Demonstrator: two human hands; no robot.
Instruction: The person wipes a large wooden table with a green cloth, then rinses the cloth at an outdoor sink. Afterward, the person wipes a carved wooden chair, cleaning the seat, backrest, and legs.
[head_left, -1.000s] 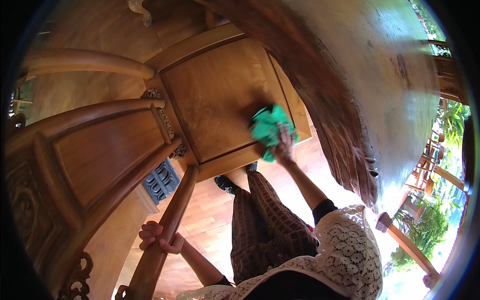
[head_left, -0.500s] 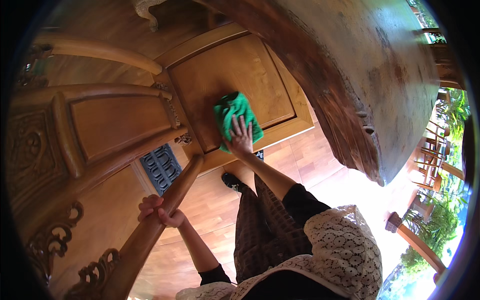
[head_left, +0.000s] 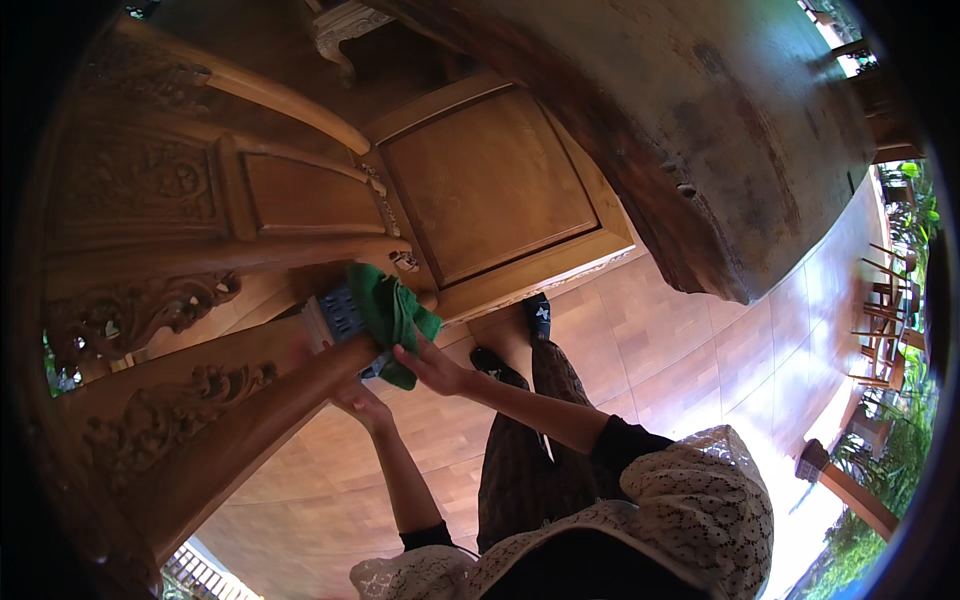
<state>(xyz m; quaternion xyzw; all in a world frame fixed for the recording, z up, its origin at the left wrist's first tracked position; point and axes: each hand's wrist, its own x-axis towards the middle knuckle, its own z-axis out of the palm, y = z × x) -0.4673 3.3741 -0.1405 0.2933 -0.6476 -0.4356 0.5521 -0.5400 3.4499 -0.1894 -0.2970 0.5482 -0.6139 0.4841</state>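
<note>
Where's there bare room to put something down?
The seat panel, inside its wooden frame, looks bare; so does the floor between the shoes and the slab table. It's crowded at the rail, with the left hand, right hand and green cloth.

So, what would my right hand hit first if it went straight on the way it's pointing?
Beyond the green cloth it holds, your right hand would probably meet the wooden rail first, though the cloth hides any gap between them, so depth is unclear.

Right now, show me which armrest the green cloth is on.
The near armrest, beside the left hand: the green cloth in the right hand covers part of it. The far armrest has none.
</note>
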